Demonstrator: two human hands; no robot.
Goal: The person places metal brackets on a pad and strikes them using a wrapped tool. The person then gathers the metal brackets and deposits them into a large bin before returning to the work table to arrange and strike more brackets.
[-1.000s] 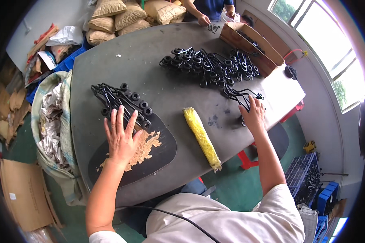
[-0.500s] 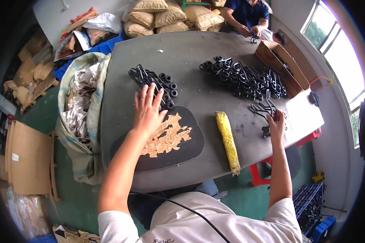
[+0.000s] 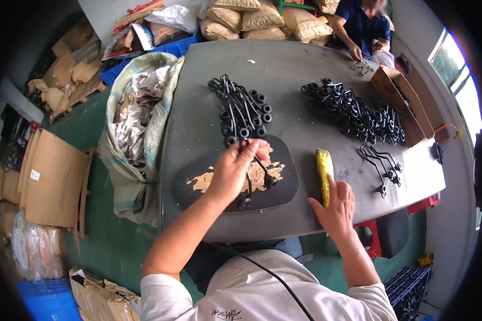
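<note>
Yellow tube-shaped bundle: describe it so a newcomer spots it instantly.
On the large grey table, look toward its near edge, right of the rounded black mat. The yellow tube-shaped bundle lies there, partly covered by the right hand. Nothing else on the table is yellow.

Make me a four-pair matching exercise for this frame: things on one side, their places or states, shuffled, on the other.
Things
1. Black bent metal rods above the dark rounded board
2. Yellow plastic-wrapped roll
3. Open brown cardboard box
4. Pale woven sack with greenish trim

Places or states
A. Beside the grey table's left edge
B. Partly covered by the right hand
C. Held in the left hand
D. Toward the table's right side, next to the large black rod pile

Pairs
1-C, 2-B, 3-D, 4-A
</note>
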